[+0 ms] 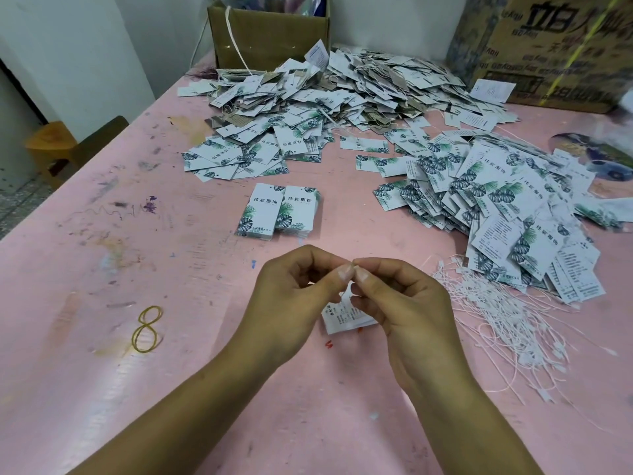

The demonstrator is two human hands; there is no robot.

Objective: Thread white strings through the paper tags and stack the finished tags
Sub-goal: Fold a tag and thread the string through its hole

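Both hands are pinching thumb to forefinger on what looks like a string end [353,268], left hand [291,293] and right hand [400,303] meeting tip to tip. Directly below them the paper tag [342,320] is showing, tucked closer under the right hand.

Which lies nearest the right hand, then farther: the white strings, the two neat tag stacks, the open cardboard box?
1. White strings, just right of the right hand.
2. Neat tag stacks, ahead and left.
3. Cardboard box, at the far edge.
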